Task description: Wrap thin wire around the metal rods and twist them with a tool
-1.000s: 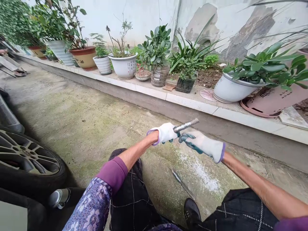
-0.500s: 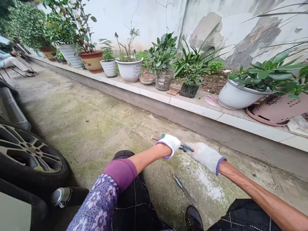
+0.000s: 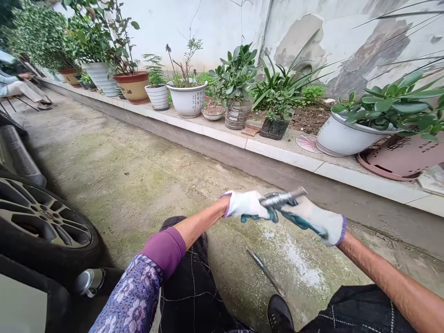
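Both my hands wear white work gloves with teal-coated palms and purple cuffs. My left hand [image 3: 251, 205] is closed on a silver-grey rod [image 3: 277, 200], which looks wrapped or ridged along its middle. My right hand [image 3: 312, 217] meets it from the other side, its fingers closed at the rod, partly blurred and overlapping the left fingertips. The rod's blunt end sticks out up and to the right, above my right hand. Below, on the concrete, lies a similar thin metal rod [image 3: 265, 272] beside a scatter of white powdery chips [image 3: 303, 263].
A raised tiled ledge [image 3: 277, 155] with several potted plants runs along the wall. At left are a car wheel [image 3: 45, 212] and a metal cup [image 3: 89, 282]. My dark shoe [image 3: 279, 314] is near the rod on the ground. A seated person [image 3: 24, 88] is far left.
My hands have turned over and moved right, the right palm now partly showing. The rod's end now points up right, where earlier a brownish end stuck out left of my left hand.
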### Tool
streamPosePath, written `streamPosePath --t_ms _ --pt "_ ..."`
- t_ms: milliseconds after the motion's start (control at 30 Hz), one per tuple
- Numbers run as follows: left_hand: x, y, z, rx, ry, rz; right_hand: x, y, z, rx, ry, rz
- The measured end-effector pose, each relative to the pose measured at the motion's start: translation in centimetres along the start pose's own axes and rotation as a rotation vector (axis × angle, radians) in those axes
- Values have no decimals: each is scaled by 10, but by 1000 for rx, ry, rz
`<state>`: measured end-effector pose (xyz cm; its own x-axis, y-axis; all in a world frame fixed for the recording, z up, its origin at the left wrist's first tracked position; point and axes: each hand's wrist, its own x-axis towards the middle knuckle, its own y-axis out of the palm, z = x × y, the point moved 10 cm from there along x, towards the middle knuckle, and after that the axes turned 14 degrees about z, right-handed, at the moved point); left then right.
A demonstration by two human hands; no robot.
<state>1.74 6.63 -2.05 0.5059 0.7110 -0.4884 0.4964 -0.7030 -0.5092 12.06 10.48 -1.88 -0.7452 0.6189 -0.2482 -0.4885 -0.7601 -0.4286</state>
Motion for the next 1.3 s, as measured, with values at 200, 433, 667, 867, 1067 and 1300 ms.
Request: streamPosePath --t_ms 200,433,667,867,1067,1300 --pt "26 7 0 -422 57 -74 -12 -6 13 245 30 -218" --pt "18 53 -20 -679 235 338 -21 -5 -12 524 -13 -108" --pt "6 58 -40 -990 364 476 -21 -1 -2 523 -12 -69" --pt "19 -1 -1 -487 88 -14 -12 -19 8 -190 -63 -257" --pt "18 -38 23 577 -274 -200 -12 11 -6 -676 67 -80" --pt "35 19 10 809 -149 27 -5 -5 -32 -659 161 19"
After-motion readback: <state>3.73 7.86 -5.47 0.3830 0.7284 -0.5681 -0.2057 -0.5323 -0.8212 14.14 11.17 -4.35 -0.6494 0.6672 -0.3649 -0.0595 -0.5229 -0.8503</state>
